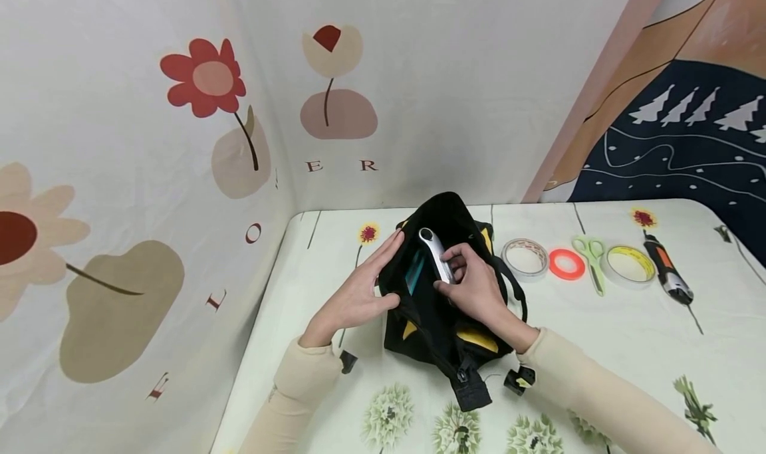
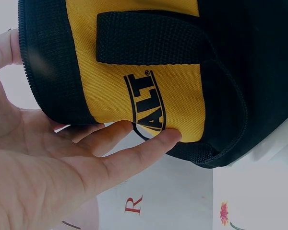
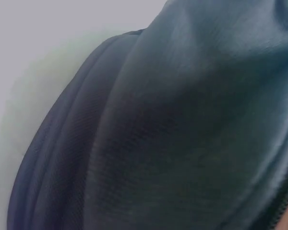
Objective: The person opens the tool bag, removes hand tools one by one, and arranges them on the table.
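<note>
A black and yellow tool bag (image 1: 425,347) lies with its zipped mouth spread wide. My left hand (image 1: 362,284) holds the left rim, thumb on one side; its long fingers lie against the yellow outer panel (image 2: 105,98) in the left wrist view. Inside the mouth, my right hand (image 1: 475,284) pinches a slim silver-grey tool (image 1: 435,251) with a rounded, dark-ringed end. Its lower end is hidden by the fingers. Something teal (image 1: 414,272) shows deeper in the bag. Dark bag fabric (image 3: 149,139) fills most of the right wrist view.
Right of the bag stand a clear tape roll (image 1: 525,258), a red tape roll (image 1: 566,264), green scissors (image 1: 592,258), a yellow-cored tape roll (image 1: 630,264) and an orange and black rotary tool (image 1: 667,268). Printed cloth walls (image 1: 419,108) rise behind the white table (image 1: 598,334).
</note>
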The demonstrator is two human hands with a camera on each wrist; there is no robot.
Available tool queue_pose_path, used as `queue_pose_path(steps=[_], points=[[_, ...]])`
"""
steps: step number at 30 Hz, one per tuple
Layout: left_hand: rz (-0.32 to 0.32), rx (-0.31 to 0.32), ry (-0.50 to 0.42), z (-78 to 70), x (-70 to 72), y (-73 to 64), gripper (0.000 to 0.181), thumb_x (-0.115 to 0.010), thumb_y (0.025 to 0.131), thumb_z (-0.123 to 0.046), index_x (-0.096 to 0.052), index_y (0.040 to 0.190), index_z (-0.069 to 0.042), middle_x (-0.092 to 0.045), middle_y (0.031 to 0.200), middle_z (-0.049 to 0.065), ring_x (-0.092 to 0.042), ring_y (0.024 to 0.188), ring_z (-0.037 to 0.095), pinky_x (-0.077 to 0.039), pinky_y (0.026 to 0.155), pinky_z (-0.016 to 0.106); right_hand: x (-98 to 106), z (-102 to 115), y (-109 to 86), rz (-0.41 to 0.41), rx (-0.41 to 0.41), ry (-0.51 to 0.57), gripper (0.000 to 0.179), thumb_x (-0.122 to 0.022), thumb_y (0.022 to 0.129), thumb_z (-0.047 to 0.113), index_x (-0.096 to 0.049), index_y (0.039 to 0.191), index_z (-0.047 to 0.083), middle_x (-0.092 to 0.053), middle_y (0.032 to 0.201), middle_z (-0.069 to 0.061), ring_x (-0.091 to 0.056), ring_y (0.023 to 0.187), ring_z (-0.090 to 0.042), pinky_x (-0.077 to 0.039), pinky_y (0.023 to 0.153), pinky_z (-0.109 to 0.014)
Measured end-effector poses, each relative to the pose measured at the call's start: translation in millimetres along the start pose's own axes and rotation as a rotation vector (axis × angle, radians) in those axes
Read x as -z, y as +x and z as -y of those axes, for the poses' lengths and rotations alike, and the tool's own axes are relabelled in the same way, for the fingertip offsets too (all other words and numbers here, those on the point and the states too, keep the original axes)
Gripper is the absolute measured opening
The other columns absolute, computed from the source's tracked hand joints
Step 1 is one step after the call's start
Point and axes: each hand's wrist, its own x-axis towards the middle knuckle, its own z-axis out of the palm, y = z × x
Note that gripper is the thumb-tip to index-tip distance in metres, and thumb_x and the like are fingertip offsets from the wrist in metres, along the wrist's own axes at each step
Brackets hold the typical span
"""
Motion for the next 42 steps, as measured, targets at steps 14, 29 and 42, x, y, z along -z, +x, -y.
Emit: queue_pose_path(steps=[14,29,42], points=[[0.003,0.009,-0.008,-0.2,-0.4,1.4,0.100,-0.063,0.093,-0.003,-0.016,0.180,-0.017,-0.007,0.187,-0.004,-0.012,0.171,0.025,-0.029,0.130,0.063,24.9,14.9,-18.4,-0.074,0.104,0.058,0.045,-0.092,0.083,0.000,-0.067,0.120,0.007,-0.072,0.108,-0.014,-0.067,0.094,-0.026,-0.051,0.081,-0.031],[0.001,0.012,-0.013,0.7,-1.3,2.4,0.100,-0.062,0.092,-0.002,-0.017,0.180,-0.018,-0.007,0.187,-0.003,-0.012,0.171,0.026,-0.033,0.128,0.064,48.0,20.1,-27.3,-0.128,0.123,0.117,0.045,-0.090,0.084,-0.005,-0.068,0.123,0.003,-0.070,0.113,-0.014,-0.061,0.094,-0.021,-0.051,0.072,-0.018],[0.010,0.001,-0.037,1.6,-1.5,0.0,0.099,-0.060,0.093,-0.001,-0.016,0.180,-0.018,-0.005,0.187,-0.001,-0.013,0.171,0.029,-0.041,0.119,0.068,72.7,12.9,-28.4,-0.182,0.098,0.169,0.045,-0.090,0.086,-0.003,-0.070,0.126,0.002,-0.069,0.111,-0.017,-0.060,0.090,-0.011,-0.058,0.062,-0.020]])
